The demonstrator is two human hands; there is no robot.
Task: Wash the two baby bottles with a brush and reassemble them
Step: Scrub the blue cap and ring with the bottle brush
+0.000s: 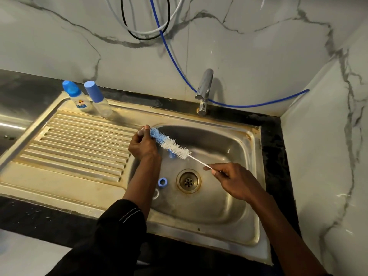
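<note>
**Steel basin, brush stretched between two hands**

Steel sink [229, 206], stained; no water seen at the chrome tap [205, 90].

- Left hand [142, 145]: fingers curled, fingertips pinching the blue tip of the blue-and-white bristle bottle brush with twisted white wire handle [169, 143].
- Right hand [233, 180]: thumb and forefinger pinching the far end of the wire. The brush hangs in the air over the basin.
- Clear baby bottle with rounded blue cap and printed label [76, 97] and clear baby bottle with pale blue cylindrical cap [97, 99] stand upright, just beside each other, at the back of the ribbed drainboard [79, 144], well apart from both hands.
- Small blue screw ring [162, 181] lies on the basin floor near the round drain [188, 181].

Risks, as I judge them:
- Pulling at both ends could bend the thin wire or spring the bristles and flick water.
- The loose ring sits close to the drain; running water may push it onto the strainer.
- The left sleeve passes near the drainboard and could tip the bottles.

Writing: the label shows a cartoon print above a blue band, lettering too small to read. No brand legible elsewhere.
</note>
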